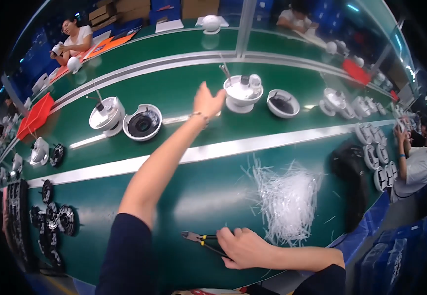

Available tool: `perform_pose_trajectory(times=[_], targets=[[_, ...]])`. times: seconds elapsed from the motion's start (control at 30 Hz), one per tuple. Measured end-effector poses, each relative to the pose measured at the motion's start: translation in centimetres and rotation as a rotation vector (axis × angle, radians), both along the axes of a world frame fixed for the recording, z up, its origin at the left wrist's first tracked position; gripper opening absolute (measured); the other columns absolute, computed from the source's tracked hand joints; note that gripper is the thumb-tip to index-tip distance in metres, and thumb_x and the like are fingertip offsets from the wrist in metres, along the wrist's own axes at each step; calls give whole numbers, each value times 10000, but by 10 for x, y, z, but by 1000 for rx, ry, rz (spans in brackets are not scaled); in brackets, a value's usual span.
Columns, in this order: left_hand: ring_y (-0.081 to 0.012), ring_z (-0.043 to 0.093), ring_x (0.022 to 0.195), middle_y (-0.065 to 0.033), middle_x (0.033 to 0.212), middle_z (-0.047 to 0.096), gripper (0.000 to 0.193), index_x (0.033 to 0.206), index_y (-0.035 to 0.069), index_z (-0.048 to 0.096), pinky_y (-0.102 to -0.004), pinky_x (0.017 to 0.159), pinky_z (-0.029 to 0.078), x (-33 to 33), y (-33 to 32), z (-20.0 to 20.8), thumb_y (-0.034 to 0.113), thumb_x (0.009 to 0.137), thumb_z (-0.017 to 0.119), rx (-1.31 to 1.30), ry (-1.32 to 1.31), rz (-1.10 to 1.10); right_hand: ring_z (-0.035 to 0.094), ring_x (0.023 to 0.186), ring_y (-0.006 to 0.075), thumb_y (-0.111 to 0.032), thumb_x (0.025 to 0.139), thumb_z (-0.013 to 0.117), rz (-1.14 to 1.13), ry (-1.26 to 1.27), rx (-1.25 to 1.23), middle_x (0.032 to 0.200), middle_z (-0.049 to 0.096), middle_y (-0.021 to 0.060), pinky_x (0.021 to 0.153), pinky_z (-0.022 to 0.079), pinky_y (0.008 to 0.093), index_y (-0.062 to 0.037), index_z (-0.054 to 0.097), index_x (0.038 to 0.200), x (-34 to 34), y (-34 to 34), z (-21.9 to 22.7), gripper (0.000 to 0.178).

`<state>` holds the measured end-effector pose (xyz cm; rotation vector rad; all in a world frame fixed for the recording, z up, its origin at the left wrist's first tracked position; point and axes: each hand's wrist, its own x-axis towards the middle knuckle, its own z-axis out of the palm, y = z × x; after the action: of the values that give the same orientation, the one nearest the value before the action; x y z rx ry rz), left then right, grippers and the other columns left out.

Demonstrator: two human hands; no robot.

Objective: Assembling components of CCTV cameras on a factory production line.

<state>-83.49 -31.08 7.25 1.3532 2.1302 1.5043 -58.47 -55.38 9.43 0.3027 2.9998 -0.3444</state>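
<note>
Right hand: the hand (pixel 243 247) is closed around the handles of the cutting pliers (pixel 193 237), low over the near worktop (pixel 125 196).
Pliers: the black and yellow handles are spread, and the metal head is pointed left, out beyond the fingers.
Left hand: the hand (pixel 209 103) is stretched out over the green belt (pixel 184 93), thumb and fingers parted, nothing seen between them.
White bowl-shaped housing: the housing (pixel 243 103) is set upright just right of the left hand's thumb; whether it is touched cannot be told.
Round white part: a dark-centred part (pixel 283 104) is placed just right of that housing.
Clear strips: a loose pile (pixel 289 201) is spread on the worktop, beyond and right of the pliers.
</note>
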Motion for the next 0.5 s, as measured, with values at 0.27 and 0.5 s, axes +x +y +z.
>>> perform_pose_trajectory(times=[0.27,0.5], targets=[[-309,603,886,-183,1062,537,376,1199,14,358,-387,686,558,48,34,-21,109,835,371,-78,-931,-563,535,721,164,-289,835,513,-540,15,-1676,866,538,80,706,435,283,32,439,1165,96,-28,-2,466],[-179,594,906,-99,1082,551,424,1257,12,358,-331,729,531,-11,-139,36,143,856,401,-344,-777,-883,534,773,138,-190,657,591,-670,526,-1652,922,545,105,702,408,238,27,519,1005,91,-67,57,416]])
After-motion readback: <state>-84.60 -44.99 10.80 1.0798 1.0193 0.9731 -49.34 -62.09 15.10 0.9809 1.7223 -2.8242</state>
